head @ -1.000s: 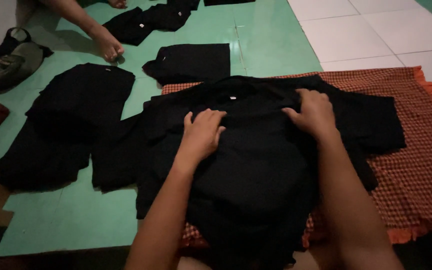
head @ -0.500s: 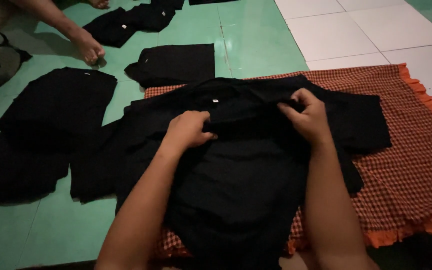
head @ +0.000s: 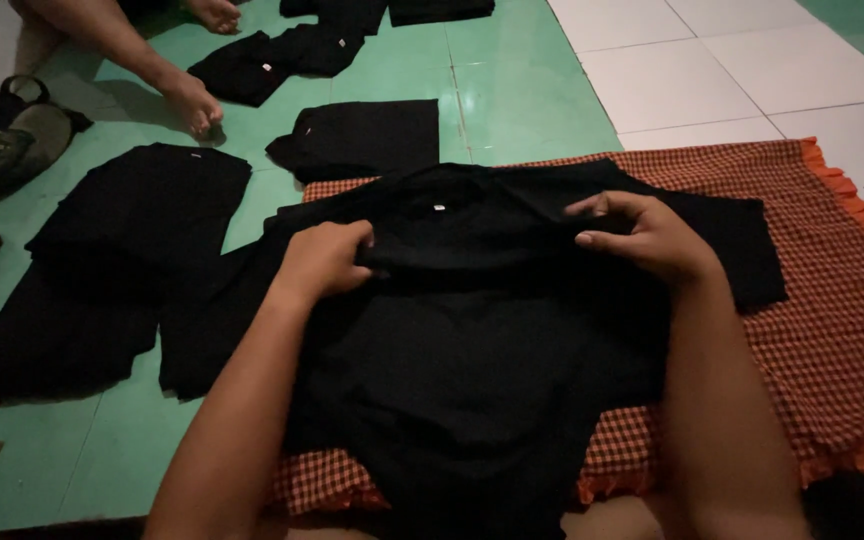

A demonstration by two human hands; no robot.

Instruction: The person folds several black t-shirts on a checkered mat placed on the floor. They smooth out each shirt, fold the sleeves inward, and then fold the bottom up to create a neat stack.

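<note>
The orange mat (head: 832,300) lies on the green floor (head: 512,90). The big black shirt (head: 472,370) is spread on top of the mat, right in front of the person. It takes up the middle and spills off the mat at 9 o'clock.

What could go wrong? The shirt is soft and floppy. If one hand pulls harder than the other, I think the fold comes out crooked. If the cloth slips from the fingers, it could drop back flat and get wrinkles. The part hanging off at 9 o'clock could drag on the floor and bunch up.

A flat shirt pile (head: 142,210) sits at 10 o'clock. A small folded shirt (head: 362,135) lies at 11 o'clock, just past the mat. Another person's hand (head: 192,105) rests on the floor farther off at 10 o'clock.

The left hand (head: 322,262) is closed tight, bunching up cloth near the collar. The right hand (head: 652,238) is half closed, and its fingers and thumb pinch the top edge of the shirt at 1 o'clock.
</note>
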